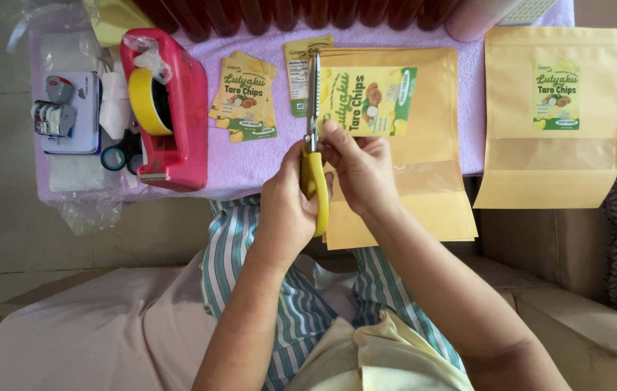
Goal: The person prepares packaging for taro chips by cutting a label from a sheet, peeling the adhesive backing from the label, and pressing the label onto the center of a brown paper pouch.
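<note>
Head view, scissors (313, 145) in left hand (287, 199), label (368, 100) in right hand (359, 170)

Yellow-handled scissors (313, 137) upright, blades across label sheet (366, 100)

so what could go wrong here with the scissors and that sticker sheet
1. The right hand pinches the printed yellow-green label sheet right beside the blades of the yellow-handled scissors, so a fingertip could get nicked.
2. The sheet is held at one edge only; it may flex and the cut could wander.
3. The left hand works over the loose cut labels, which could get brushed aside.
</note>
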